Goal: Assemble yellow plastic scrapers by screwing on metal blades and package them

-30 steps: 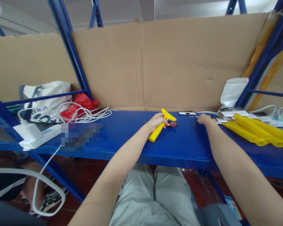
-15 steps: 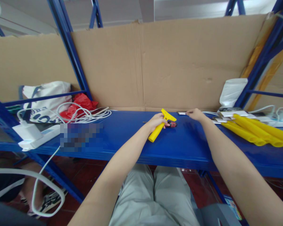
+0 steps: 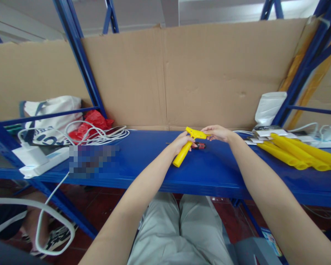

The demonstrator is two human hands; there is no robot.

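Observation:
My left hand [image 3: 184, 142] is closed round a yellow T-shaped plastic handle [image 3: 182, 154], its round tube tilted down toward me and its crosspiece at the top. My right hand [image 3: 216, 133] is at the right end of that crosspiece, fingers pinched together. Whatever lies between those fingertips is too small to make out. Just behind and below the left fingers, a screwdriver [image 3: 201, 146] with a red and black grip lies on the blue tabletop [image 3: 151, 162], its thin shaft pointing left.
Several yellow tubes [image 3: 300, 152] lie at the right beside small white boxes [image 3: 267, 131] and a white pouch [image 3: 270, 108]. Left are coiled white cables [image 3: 107, 136], a power strip [image 3: 46, 163], a red bag [image 3: 96, 123] and a cloth bag [image 3: 55, 110]. Cardboard [image 3: 209, 73] stands behind.
My right hand has moved left, from a small flat white piece at the table's back to the yellow handle's crosspiece. That piece no longer shows. My left hand has barely moved.

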